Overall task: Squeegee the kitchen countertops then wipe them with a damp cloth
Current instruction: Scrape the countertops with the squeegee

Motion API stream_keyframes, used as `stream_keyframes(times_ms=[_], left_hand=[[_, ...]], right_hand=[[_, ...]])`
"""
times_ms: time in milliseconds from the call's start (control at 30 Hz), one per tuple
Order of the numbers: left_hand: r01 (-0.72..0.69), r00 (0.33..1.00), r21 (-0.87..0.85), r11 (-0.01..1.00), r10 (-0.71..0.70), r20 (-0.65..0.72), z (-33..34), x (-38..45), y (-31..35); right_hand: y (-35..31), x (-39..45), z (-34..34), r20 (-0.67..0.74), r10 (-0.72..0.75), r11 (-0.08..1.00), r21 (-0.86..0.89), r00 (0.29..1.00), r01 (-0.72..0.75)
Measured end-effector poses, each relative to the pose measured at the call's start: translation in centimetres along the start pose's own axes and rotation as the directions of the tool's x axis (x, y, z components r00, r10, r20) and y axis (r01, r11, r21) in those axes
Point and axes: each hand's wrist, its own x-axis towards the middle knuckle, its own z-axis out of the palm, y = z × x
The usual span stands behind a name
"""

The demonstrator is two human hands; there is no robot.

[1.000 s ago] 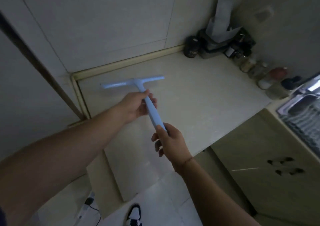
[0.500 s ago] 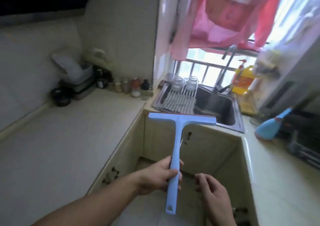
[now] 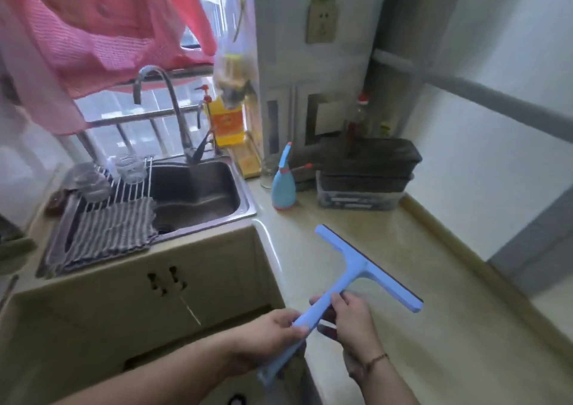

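Note:
A light blue squeegee point(image 3: 350, 276) with a dark rubber edge hangs in the air above the beige countertop point(image 3: 434, 327) at the right. My left hand point(image 3: 266, 339) grips the lower part of its handle. My right hand point(image 3: 352, 321) holds the handle higher up, just below the blade bar. The blade points up and to the right, over the counter. A grey striped cloth point(image 3: 111, 234) lies folded on the drying rack beside the sink point(image 3: 198, 193).
A blue spray bottle point(image 3: 283, 183) and stacked dark trays point(image 3: 366, 172) stand at the back of the right counter. A faucet point(image 3: 164, 110), an orange soap bottle point(image 3: 224, 122) and glass jars point(image 3: 130, 166) surround the sink. Cabinet doors point(image 3: 167, 283) are below.
My view has swung right from the left counter past the sink to the right counter. The squeegee came along, and my right hand has taken hold of its handle again.

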Motion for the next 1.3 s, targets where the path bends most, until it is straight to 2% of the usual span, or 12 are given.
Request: stream_keyframes(times_ms=[100, 267, 567, 800, 967, 1167, 1300], left_hand=[[0.125, 0.988, 0.023, 0.992, -0.126, 0.089, -0.3, 5.9, 1.7], [0.186, 0.969, 0.012, 0.982, -0.186, 0.165, -1.0, 17.3, 6.3], [0.272, 0.933, 0.000, 0.962, -0.264, 0.244, -1.1, 29.1, 10.5], [0.417, 0.848, 0.043, 0.908, -0.406, 0.340, -0.2, 31.5, 10.7], [0.488, 0.812, 0.057, 0.871, -0.476, 0.338, 0.3, 31.7, 10.5], [0.533, 0.798, 0.077, 0.842, -0.532, 0.284, 1.2, 33.0, 11.2], [0.585, 0.777, 0.038, 0.810, -0.573, 0.260, 1.4, 32.6, 10.5]], right_hand=[[-1.6, 4.1, -2.7, -0.162, 0.079, 0.982, 0.184, 0.984, -0.049], [-3.9, 12.7, -7.4, -0.394, 0.163, 0.960, 0.274, 0.904, -0.053], [-6.5, 22.5, -12.4, -0.536, 0.264, 0.936, 0.342, 0.802, -0.080], [-5.7, 23.5, -14.0, -0.553, 0.371, 0.900, 0.411, 0.747, -0.142], [-4.9, 23.9, -14.1, -0.537, 0.395, 0.884, 0.442, 0.745, -0.150], [-5.0, 24.6, -14.9, -0.549, 0.384, 0.885, 0.448, 0.743, -0.127], [-4.6, 24.6, -15.0, -0.549, 0.397, 0.886, 0.437, 0.736, -0.152]])
